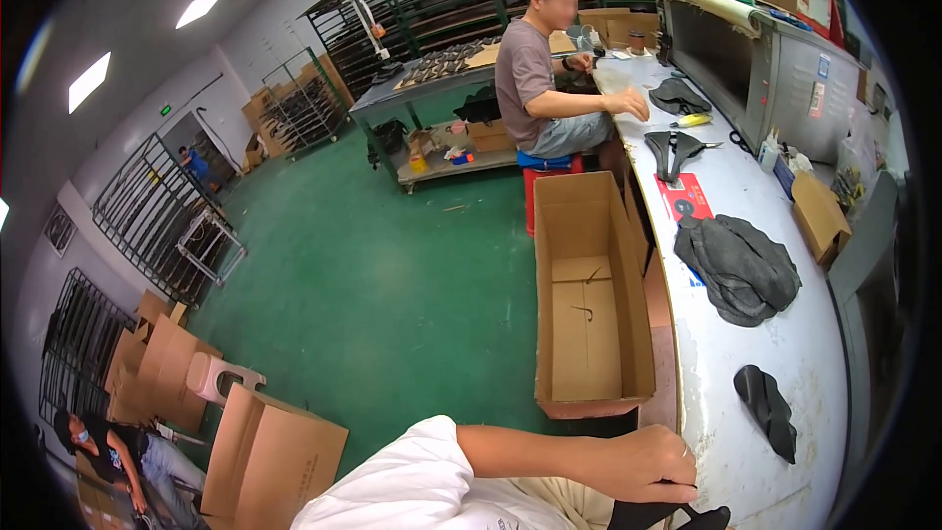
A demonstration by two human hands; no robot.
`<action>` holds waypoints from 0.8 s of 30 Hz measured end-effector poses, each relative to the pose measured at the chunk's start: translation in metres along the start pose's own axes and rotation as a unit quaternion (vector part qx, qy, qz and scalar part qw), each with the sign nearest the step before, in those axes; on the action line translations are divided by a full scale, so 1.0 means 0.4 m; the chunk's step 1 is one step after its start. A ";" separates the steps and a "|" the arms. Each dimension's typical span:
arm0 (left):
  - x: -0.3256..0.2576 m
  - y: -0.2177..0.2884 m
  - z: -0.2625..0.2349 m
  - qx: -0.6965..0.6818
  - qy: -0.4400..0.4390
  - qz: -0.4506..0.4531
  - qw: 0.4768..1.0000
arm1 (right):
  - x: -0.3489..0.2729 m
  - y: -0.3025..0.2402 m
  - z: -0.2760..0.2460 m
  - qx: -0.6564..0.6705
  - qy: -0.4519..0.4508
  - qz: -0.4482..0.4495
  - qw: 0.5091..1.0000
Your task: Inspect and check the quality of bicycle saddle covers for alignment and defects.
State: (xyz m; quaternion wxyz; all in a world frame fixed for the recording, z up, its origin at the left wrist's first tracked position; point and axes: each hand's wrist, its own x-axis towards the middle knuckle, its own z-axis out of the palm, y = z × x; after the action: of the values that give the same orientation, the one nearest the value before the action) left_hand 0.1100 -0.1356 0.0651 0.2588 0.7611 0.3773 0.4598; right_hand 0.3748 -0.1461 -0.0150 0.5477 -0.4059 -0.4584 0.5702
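Observation:
My left hand (643,463) is at the lower edge, its forearm reaching across from a white sleeve. Its fingers are curled closed on a black piece (655,515), mostly cut off by the frame, so its kind cannot be made out. My right hand is out of view. On the white worktable (721,373), beyond my hand, lies a dark, curved, folded piece (765,412). Farther along sits a heap of dark grey, fabric-like pieces (738,268).
An open cardboard box (587,334) stands on the floor against the worktable. A seated co-worker (530,69) has both hands over the table, near a black saddle-shaped piece (677,152) and a yellow tube (692,121). Another carton (265,461) stands at lower left.

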 end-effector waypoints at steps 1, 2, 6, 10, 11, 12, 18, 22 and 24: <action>0.004 0.002 -0.001 0.001 -0.001 0.000 1.000 | -0.001 0.004 -0.003 0.035 0.006 -0.016 0.999; 0.008 0.006 -0.001 -0.032 -0.002 -0.019 0.999 | -0.003 0.003 -0.010 0.037 0.006 -0.015 0.999; 0.019 -0.008 0.012 -0.121 -0.058 -0.075 0.988 | -0.040 0.012 -0.026 0.125 0.006 -0.016 0.992; 0.028 -0.046 0.024 -0.156 -0.091 -0.098 0.979 | -0.059 0.054 -0.072 0.111 -0.008 0.037 0.993; 0.027 -0.049 0.023 -0.141 -0.094 -0.137 0.976 | -0.036 0.030 -0.073 0.038 -0.027 0.096 0.994; 0.043 -0.058 0.027 -0.124 -0.134 -0.161 0.970 | 0.001 -0.007 0.072 0.070 0.177 -0.053 0.980; 0.096 -0.080 0.060 -0.171 -0.145 -0.167 0.960 | -0.044 -0.093 0.031 0.002 0.107 0.036 0.994; 0.163 -0.089 0.165 -0.184 -0.227 -0.133 0.947 | -0.090 -0.126 0.018 -0.378 0.278 -0.090 0.879; 0.187 -0.084 0.218 -0.177 -0.270 -0.105 0.940 | -0.140 -0.134 0.021 -0.415 0.342 -0.124 0.834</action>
State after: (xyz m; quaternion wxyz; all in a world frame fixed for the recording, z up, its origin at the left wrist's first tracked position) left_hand 0.1985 -0.0592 0.0395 0.5288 0.7544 0.2834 0.2663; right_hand 0.3841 -0.2037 0.0366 0.5154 -0.7039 -0.4824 0.0785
